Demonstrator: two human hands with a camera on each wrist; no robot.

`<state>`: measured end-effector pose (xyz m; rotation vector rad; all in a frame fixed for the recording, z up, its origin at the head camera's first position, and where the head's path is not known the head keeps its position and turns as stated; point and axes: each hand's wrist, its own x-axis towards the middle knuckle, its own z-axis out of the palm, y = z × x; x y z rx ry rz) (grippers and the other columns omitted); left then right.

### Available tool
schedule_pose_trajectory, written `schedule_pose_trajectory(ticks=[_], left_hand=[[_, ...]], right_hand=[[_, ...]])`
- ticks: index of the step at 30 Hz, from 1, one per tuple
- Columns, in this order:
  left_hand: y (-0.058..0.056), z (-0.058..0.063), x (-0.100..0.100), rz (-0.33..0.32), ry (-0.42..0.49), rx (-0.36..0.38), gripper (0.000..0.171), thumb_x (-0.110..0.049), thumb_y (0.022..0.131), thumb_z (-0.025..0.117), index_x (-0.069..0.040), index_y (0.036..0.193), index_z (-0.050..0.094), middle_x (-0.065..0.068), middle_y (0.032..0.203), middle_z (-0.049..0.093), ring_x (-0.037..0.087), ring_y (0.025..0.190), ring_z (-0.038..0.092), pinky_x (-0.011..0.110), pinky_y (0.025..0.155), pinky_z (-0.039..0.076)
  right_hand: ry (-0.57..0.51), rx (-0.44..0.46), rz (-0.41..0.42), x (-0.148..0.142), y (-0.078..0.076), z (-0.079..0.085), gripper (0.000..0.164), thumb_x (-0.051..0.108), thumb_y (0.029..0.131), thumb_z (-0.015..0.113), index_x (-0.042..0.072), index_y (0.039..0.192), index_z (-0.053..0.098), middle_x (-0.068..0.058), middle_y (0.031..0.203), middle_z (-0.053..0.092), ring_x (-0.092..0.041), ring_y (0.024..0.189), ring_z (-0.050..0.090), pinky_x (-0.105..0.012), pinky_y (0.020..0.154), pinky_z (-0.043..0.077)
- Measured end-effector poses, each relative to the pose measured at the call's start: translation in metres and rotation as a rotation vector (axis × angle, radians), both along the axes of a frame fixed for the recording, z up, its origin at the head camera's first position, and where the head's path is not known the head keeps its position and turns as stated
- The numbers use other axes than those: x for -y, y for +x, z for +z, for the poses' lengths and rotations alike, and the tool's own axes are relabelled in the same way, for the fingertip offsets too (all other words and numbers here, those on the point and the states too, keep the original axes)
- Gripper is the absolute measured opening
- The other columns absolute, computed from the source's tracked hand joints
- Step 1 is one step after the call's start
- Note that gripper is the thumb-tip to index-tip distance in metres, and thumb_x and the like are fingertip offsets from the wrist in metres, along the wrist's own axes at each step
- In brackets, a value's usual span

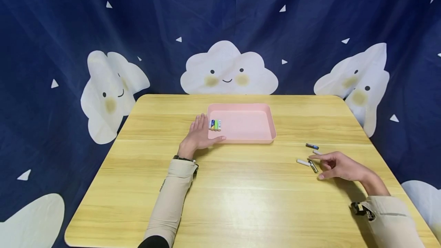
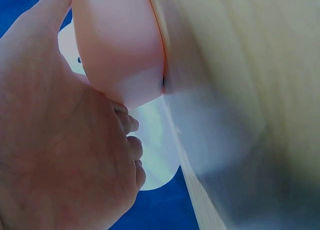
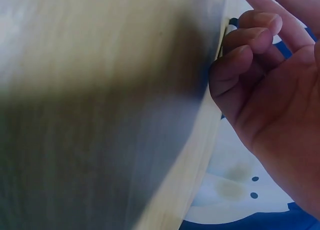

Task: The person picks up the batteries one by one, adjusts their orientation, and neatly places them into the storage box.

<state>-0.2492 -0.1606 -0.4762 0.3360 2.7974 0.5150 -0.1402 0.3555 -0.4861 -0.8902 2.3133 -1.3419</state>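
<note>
My left hand (image 1: pixel 200 136) rests against the left front corner of a pink tray (image 1: pixel 241 141), fingers straight, thumb along the front rim. The left wrist view shows its palm (image 2: pixel 65 140) beside the tray wall (image 2: pixel 120 45). Inside the tray, several batteries (image 1: pixel 216 125) stand side by side at the left. My right hand (image 1: pixel 339 167) hovers by loose batteries, index finger and thumb apart, the other fingers loosely bent. Near it lie a dark battery (image 1: pixel 313 166), a white battery (image 1: pixel 302 162), another dark battery (image 1: pixel 312 146) and a white one (image 1: pixel 317 152) partly behind the index finger.
A light wooden table (image 1: pixel 248 194) carries everything. Behind it hangs a dark blue curtain (image 1: pixel 165 7) with smiling white clouds. The tray's raised rim faces the loose batteries from the left.
</note>
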Motion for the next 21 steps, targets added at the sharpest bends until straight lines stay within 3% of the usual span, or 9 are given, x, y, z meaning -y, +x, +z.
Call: schedule_pose_trajectory(ticks=[6, 14, 21], left_hand=[[-0.0002, -0.0001, 0.0017, -0.002, 0.003, 0.003, 0.127, -0.084, 0.087, 0.049, -0.002, 0.164, -0.010, 0.018, 0.174, -0.014, 0.034, 0.163, -0.014, 0.051, 0.134, 0.000], [-0.0020, -0.0032, 0.0011, 0.001, 0.013, 0.012, 0.128, -0.085, 0.086, 0.050, -0.003, 0.164, -0.010, 0.016, 0.174, -0.015, 0.033, 0.163, -0.015, 0.050, 0.134, -0.001], [-0.0047, -0.0052, 0.0000, 0.004, -0.009, 0.021, 0.130, -0.087, 0.085, 0.048, -0.004, 0.164, -0.012, 0.017, 0.174, -0.015, 0.032, 0.162, -0.017, 0.050, 0.134, -0.003]], right_hand=[[-0.013, 0.037, 0.014, 0.0040, -0.0034, -0.0024, 0.054, -0.005, 0.084, 0.079, -0.021, 0.131, 0.057, -0.015, 0.065, 0.032, -0.028, 0.057, 0.031, -0.028, 0.052, 0.036], [0.003, 0.014, -0.023, 0.0059, -0.0007, -0.0027, 0.045, -0.006, 0.084, 0.079, -0.012, 0.126, 0.065, -0.014, 0.064, 0.032, -0.024, 0.054, 0.031, -0.026, 0.047, 0.033], [0.011, 0.000, -0.048, 0.0068, 0.0007, -0.0032, 0.042, -0.007, 0.084, 0.078, -0.017, 0.122, 0.064, -0.014, 0.064, 0.030, -0.023, 0.053, 0.028, -0.027, 0.045, 0.029]])
